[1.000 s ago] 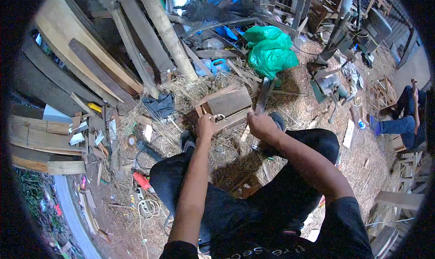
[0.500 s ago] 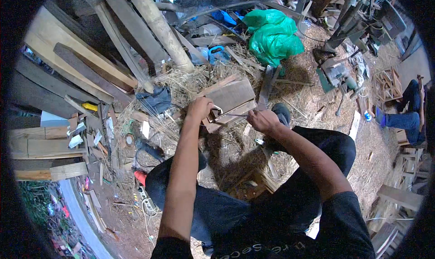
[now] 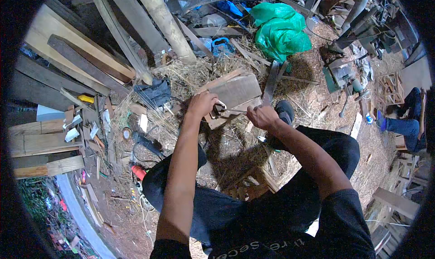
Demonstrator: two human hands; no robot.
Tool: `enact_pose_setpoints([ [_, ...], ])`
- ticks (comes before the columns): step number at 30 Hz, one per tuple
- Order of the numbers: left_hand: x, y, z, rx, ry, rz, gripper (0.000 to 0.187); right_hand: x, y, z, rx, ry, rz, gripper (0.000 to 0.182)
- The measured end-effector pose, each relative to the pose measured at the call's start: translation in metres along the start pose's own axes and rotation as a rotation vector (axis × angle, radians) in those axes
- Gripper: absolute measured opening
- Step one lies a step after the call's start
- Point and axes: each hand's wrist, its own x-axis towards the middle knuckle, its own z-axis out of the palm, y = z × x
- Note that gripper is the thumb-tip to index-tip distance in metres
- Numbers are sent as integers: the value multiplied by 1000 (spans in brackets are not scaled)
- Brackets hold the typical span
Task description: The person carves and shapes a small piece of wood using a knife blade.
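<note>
A wooden block (image 3: 239,90) lies in front of me among straw and shavings, with flatter wood pieces along its near side. My left hand (image 3: 202,104) is closed at the block's left end, around a tool whose white, curved handle (image 3: 220,105) shows beside the fingers. From there a thin dark strip reaches across the near side of the block to my right hand (image 3: 263,117). The right fingers are pinched together on the strip's right end. How the strip joins the handle is hidden.
A green plastic bag (image 3: 281,31) lies beyond the block. Long boards (image 3: 79,46) lean at the upper left. A power tool (image 3: 147,143) lies by my left knee. At the far right another person's legs (image 3: 405,125) show near a wooden frame (image 3: 389,89).
The view has shifted slightly, so the block and bag appear a little farther right. Both hands keep their hold, and the right hand sits slightly nearer the block's edge.
</note>
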Motion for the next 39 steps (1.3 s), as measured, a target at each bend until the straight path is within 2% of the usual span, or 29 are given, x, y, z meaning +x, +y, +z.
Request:
enact_pose_setpoints([
  [3,-1,3,-3,-34,18,26,22,5,9,27,-143,97,-95,28],
  [6,1,2,-2,-55,-27,6,21,2,0,18,-73,-10,-2,32],
  [9,4,0,-1,-96,-40,-3,20,1,-1,21,-171,68,-58,30],
  [15,7,10,-11,-58,-157,-104,18,0,-10,-3,-99,-27,12,31],
  [25,11,6,-5,-114,-105,-82,18,9,-10,-2,-60,51,22,25],
  [28,12,6,-8,-92,-114,-73,17,10,-11,-3,-61,-25,50,26],
  [31,12,7,-9,-80,-118,-57,17,12,-12,3,33,79,57,23],
  [36,12,6,-7,-137,-97,-105,16,23,-9,9,-68,18,12,27],
  [39,12,5,-7,-147,-74,-60,16,25,-10,9,-87,9,-1,26],
])
